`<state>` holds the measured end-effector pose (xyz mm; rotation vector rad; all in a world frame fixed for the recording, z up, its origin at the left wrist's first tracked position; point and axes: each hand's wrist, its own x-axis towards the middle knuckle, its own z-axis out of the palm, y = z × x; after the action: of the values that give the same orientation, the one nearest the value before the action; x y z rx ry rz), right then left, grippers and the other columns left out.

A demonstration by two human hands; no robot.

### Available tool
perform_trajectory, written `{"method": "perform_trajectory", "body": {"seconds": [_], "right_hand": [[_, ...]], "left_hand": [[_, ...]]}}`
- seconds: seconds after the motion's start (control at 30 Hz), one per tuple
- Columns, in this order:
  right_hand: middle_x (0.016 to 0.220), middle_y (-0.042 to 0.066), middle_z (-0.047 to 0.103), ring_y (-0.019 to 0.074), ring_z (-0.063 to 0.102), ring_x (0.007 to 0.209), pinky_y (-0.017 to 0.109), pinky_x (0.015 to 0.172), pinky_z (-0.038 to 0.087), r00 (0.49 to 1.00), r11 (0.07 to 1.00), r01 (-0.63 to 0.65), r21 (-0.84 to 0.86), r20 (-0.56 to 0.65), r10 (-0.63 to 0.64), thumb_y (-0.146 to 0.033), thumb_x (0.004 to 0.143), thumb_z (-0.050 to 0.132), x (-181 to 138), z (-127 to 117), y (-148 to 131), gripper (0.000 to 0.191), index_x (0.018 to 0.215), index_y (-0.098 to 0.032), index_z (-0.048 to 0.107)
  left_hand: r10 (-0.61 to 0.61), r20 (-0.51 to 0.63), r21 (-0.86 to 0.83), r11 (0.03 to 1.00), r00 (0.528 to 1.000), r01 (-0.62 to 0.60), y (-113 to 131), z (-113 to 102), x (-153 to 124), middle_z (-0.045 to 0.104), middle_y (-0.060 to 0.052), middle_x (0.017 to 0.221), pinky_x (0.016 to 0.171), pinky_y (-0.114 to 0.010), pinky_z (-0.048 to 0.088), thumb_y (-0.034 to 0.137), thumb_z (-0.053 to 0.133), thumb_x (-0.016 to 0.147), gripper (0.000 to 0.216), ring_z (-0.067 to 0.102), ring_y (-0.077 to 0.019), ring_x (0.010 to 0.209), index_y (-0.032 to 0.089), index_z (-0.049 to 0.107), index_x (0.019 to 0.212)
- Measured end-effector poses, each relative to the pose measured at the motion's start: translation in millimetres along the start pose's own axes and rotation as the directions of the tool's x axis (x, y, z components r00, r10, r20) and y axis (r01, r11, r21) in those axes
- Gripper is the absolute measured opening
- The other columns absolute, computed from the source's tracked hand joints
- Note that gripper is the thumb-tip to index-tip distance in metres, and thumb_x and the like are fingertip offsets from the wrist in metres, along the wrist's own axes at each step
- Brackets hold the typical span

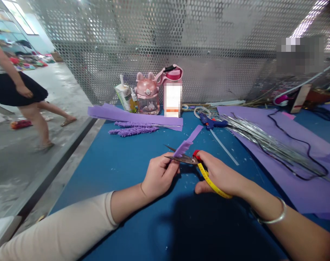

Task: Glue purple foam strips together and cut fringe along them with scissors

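My left hand (158,175) pinches the near end of a narrow purple foam strip (187,143) that slants up and to the right over the blue table (118,170). The strip's near part is cut into a fringe. My right hand (221,175) grips scissors (185,158) with red and yellow handles. Their blades point left and are slightly apart at the fringed edge of the strip. A silver bangle (273,217) sits on my right wrist.
Purple foam sheets (132,116) and fringed purple stems (132,129) lie beyond, by a pink bottle (147,95), a drink carton (124,97) and a pink flask (172,90). A blue glue gun (212,122), wire bundle (262,139) and black cable (303,145) lie right. A person (15,87) walks at left.
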<state>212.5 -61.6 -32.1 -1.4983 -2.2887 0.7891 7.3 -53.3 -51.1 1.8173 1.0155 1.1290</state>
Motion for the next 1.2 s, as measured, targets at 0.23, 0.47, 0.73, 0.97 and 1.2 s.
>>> {"method": "perform_trajectory", "body": {"seconds": [0.23, 0.47, 0.73, 0.97, 1.2], "right_hand": [[0.095, 0.004, 0.055, 0.0229, 0.052, 0.081, 0.029, 0.068, 0.041, 0.997, 0.999, -0.026, 0.034, 0.075, 0.024, -0.058, 0.054, 0.074, 0, -1, 2, 0.066, 0.099, -0.020, 0.044], [0.083, 0.001, 0.054, 0.0163, 0.045, 0.068, 0.025, 0.059, 0.036, 0.995, 1.000, 0.013, 0.016, 0.095, -0.015, -0.060, 0.059, 0.070, 2, -2, 4, 0.059, 0.093, -0.019, 0.045], [0.063, -0.006, 0.039, 0.0107, 0.028, 0.056, 0.022, 0.048, 0.024, 0.997, 0.995, 0.027, 0.092, 0.072, -0.034, -0.066, 0.057, 0.066, 5, 2, 9, 0.056, 0.075, -0.021, 0.040], [0.061, -0.008, 0.033, 0.0096, 0.025, 0.056, 0.021, 0.047, 0.021, 0.996, 0.982, 0.015, 0.187, 0.086, -0.031, -0.058, 0.057, 0.072, 7, 5, 14, 0.052, 0.073, -0.020, 0.039], [0.059, -0.009, 0.032, 0.0094, 0.026, 0.055, 0.021, 0.047, 0.021, 0.996, 0.987, 0.009, 0.158, 0.081, -0.022, -0.054, 0.058, 0.074, 8, 2, 14, 0.051, 0.069, -0.020, 0.037]], "left_hand": [[0.015, 0.024, -0.016, 1.000, 1.000, -0.014, -1, -1, -1, 0.055, 0.001, 0.058, 0.055, -0.019, 0.038, 0.026, 0.042, 0.089, 0.032, 0.049, -0.0088, 0.052, 0.016, 0.057, 0.062], [0.012, 0.021, -0.002, 1.000, 1.000, -0.012, -3, 0, -1, 0.054, 0.001, 0.058, 0.055, -0.020, 0.037, 0.024, 0.042, 0.089, 0.032, 0.049, -0.0086, 0.052, 0.016, 0.057, 0.061], [0.000, 0.033, 0.003, 1.000, 0.999, 0.000, -3, 0, -1, 0.054, 0.001, 0.057, 0.054, -0.020, 0.037, 0.026, 0.042, 0.089, 0.034, 0.049, -0.0084, 0.052, 0.016, 0.056, 0.060], [0.024, 0.024, 0.011, 1.000, 0.999, -0.024, -5, 0, -2, 0.054, 0.002, 0.053, 0.053, -0.019, 0.038, 0.026, 0.042, 0.090, 0.033, 0.049, -0.0075, 0.049, 0.015, 0.056, 0.062], [0.050, 0.015, 0.014, 0.999, 0.999, -0.050, -5, 0, -2, 0.054, 0.002, 0.053, 0.052, -0.018, 0.037, 0.025, 0.043, 0.090, 0.033, 0.049, -0.0066, 0.049, 0.014, 0.056, 0.062]]}}
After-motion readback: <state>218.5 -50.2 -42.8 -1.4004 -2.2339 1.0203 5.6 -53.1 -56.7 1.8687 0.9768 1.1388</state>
